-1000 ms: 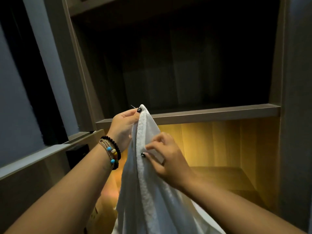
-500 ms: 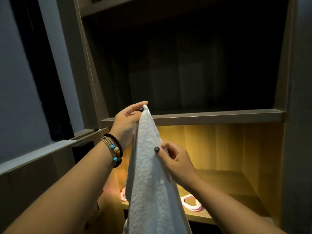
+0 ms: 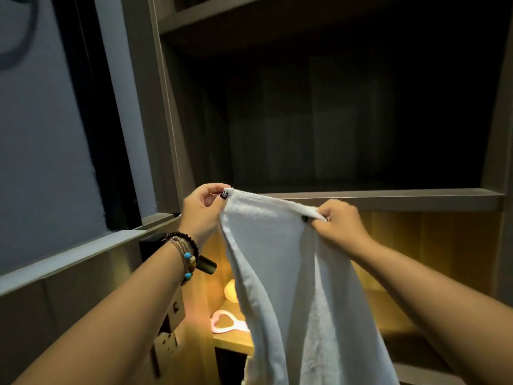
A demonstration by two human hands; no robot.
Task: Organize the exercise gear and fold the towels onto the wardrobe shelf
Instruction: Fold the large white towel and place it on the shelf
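Note:
A white towel (image 3: 280, 273) hangs in front of the wardrobe, its top edge stretched between my hands. My left hand (image 3: 202, 209) pinches the towel's upper left corner between thumb and fingers. My right hand (image 3: 337, 222) grips the top edge further right, fingers curled round the cloth. The wardrobe shelf (image 3: 402, 198) runs just behind the hands, with a dark compartment above it. A pink heart-shaped handle (image 3: 224, 325) lies on the lit lower shelf (image 3: 233, 341), partly hidden by the towel.
A dark cylinder (image 3: 206, 264) and a black box (image 3: 151, 244) sit by the wardrobe's left side near my left wrist. A pale rounded object (image 3: 231, 291) rests on the lit shelf. A grey ledge (image 3: 69, 254) runs along the left wall.
My right hand slid right and up along the towel's top edge, spreading the bunched towel open. My left hand kept its pinch on the corner.

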